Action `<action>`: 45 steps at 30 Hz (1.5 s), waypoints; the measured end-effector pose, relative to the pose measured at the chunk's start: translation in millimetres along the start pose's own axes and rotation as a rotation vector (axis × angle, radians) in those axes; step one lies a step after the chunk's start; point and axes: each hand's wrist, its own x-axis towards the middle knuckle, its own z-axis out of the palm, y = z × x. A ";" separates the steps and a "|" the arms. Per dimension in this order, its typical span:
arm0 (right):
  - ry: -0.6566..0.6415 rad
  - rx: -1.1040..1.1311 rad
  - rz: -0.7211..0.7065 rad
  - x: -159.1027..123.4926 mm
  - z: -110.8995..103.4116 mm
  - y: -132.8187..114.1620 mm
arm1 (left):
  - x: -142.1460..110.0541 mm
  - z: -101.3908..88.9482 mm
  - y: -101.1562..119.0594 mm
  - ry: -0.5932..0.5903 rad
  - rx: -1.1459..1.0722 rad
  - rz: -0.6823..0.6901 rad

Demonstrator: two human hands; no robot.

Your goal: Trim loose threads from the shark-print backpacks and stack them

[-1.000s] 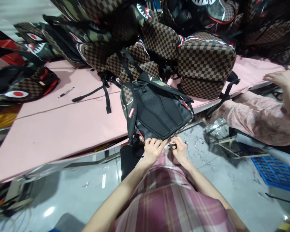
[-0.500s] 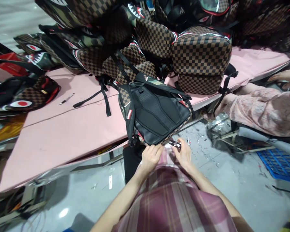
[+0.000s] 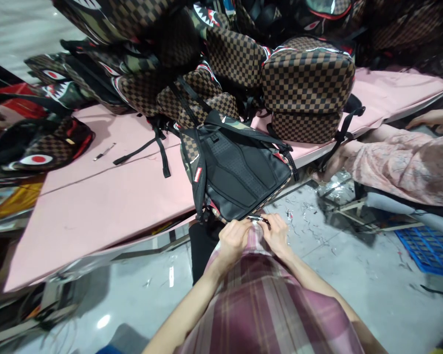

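A checkered backpack [image 3: 239,167] lies with its black padded back panel up, its bottom edge hanging over the table's front edge toward me. My left hand [image 3: 234,238] is closed on that bottom edge, fingers curled over the seam. In my right hand [image 3: 276,231] is a small pair of dark thread snips [image 3: 260,219], whose tip points left along the bottom edge, close to my left fingers. Whether the blades touch the seam I cannot tell. Black shoulder straps [image 3: 199,182] run down the backpack's side.
More checkered backpacks [image 3: 306,83] are piled along the back of the pink table [image 3: 114,211]. A small tool [image 3: 104,152] lies on its left part. At the right sits another person [image 3: 409,157]; a blue crate [image 3: 431,250] stands on the floor nearby.
My right hand has moved slightly left and up, bringing the snips from beside my left hand to the backpack's bottom edge. My left hand keeps its grip, and the backpack stays put.
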 end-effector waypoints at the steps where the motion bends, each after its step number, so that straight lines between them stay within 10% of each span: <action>1: -0.005 0.001 -0.001 0.4 0.2 0.4 | 0.2 0.6 0.1 0.000 -0.002 -0.004; 11: -0.064 0.011 0.023 6.1 -1.3 -1.5 | 7.8 5.0 4.2 -0.030 -0.037 -0.008; 18: 0.081 -0.024 0.245 6.9 -43.4 39.1 | 27.7 -2.2 8.8 -0.485 0.044 0.126; 24: 0.122 -0.114 0.167 47.0 -62.3 38.9 | 92.4 7.2 -2.8 -0.211 0.055 -0.084; 28: 0.098 -0.200 0.093 63.4 -64.1 33.5 | 121.6 26.8 -11.4 -0.258 0.069 -0.045; 45: -0.069 -0.318 -0.068 71.6 -67.6 23.6 | 109.7 42.8 -0.4 -0.226 0.154 -0.019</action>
